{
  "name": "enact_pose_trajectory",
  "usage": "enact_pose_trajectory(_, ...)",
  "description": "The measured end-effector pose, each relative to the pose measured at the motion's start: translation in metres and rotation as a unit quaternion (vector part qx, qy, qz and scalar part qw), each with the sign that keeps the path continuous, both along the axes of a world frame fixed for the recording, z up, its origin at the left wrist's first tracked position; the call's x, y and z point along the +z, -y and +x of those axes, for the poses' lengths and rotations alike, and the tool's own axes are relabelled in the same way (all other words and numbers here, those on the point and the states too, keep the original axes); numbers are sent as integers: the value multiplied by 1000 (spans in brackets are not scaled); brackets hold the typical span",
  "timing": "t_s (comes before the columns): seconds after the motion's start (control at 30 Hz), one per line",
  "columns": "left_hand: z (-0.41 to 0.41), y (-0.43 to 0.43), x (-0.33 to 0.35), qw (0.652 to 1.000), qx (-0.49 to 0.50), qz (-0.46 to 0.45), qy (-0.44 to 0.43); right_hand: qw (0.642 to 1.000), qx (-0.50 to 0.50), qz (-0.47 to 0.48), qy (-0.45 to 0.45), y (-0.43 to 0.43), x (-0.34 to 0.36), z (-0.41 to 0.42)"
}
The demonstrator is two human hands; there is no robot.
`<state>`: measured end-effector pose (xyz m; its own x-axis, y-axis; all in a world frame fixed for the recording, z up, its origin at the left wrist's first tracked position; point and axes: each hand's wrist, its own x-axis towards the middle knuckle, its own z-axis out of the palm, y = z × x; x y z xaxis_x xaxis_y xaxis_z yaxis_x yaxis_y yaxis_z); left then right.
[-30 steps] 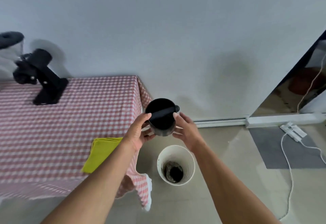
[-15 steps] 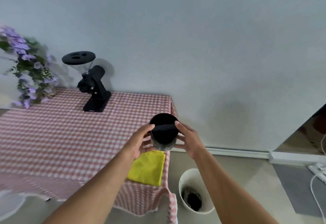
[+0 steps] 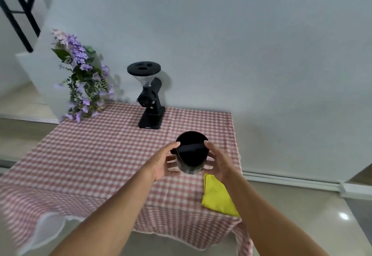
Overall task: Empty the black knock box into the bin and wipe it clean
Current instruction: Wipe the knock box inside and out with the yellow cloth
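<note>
Both hands are cupping the black knock box point(image 3: 191, 153) from opposite sides, holding it above the near right part of the table point(image 3: 90, 155). The left hand point(image 3: 164, 162) is pressing its thumb against the left rim while its fingers are curling around the lower wall; the right hand point(image 3: 219, 162) is mirroring this, with its thumb resting on the right rim and its fingers wrapping the side. The hands are staying apart from each other, with the box clamped between them.

The box is a round cylinder, matte black inside, with a straight dark bar point(image 3: 191, 146) crossing its open mouth. Its lower outer wall is showing a dull, greyish sheen. The mouth is tipping slightly toward the camera.

Just below the right wrist, a folded yellow cloth point(image 3: 216, 197) is lying flat near the table's right edge, soft and smooth in look. A pink-and-white checked tablecloth point(image 3: 120, 165) is draping over the table, its hem hanging in loose folds at the front corner.

Beyond the hands, a black coffee grinder point(image 3: 150, 102) with a clear funnel hopper and a flat round lid is standing upright. Further to the left of it, a spray of purple flowers point(image 3: 80, 74) with green leaves is trailing downward against the plain pale wall point(image 3: 241, 44).
</note>
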<state>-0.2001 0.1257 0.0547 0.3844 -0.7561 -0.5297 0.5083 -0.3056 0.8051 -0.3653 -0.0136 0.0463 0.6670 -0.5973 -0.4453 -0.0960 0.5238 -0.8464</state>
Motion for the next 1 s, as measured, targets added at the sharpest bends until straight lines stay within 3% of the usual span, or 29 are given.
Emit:
enact_pose_trajectory(0.2, 36, 18, 4, 997, -2, 18, 74, 1000, 5, -8, -27, 9, -1, 32)
enact_pose_trajectory(0.27, 44, 32, 5, 985, 3, 7, 170, 999, 10, -20, -37, 22, -4, 42)
enact_pose_trajectory(0.37, 51, 53, 8, 927, -42, -29, 371, 998, 17, -33, -54, 44, -5, 57)
enact_pose_trajectory(0.5, 59, 83, 10, 789, -130, 7, 600, 996, 25, -48, -73, 71, -4, 76)
enact_pose_trajectory(0.57, 64, 98, 8, 760, -142, 27, 633, 996, 18, -50, -78, 83, -4, 82)
enact_pose_trajectory(0.7, 74, 126, 5, 753, -163, 74, 633, 996, 11, -47, -80, 105, -3, 92)
enact_pose_trajectory(0.83, 78, 148, -1, 716, -189, 101, 664, 995, -12, -51, -87, 120, -5, 97)
enact_pose_trajectory(1.0, 84, 172, -11, 656, -223, 67, 718, 992, -57, -62, -97, 131, -12, 103)
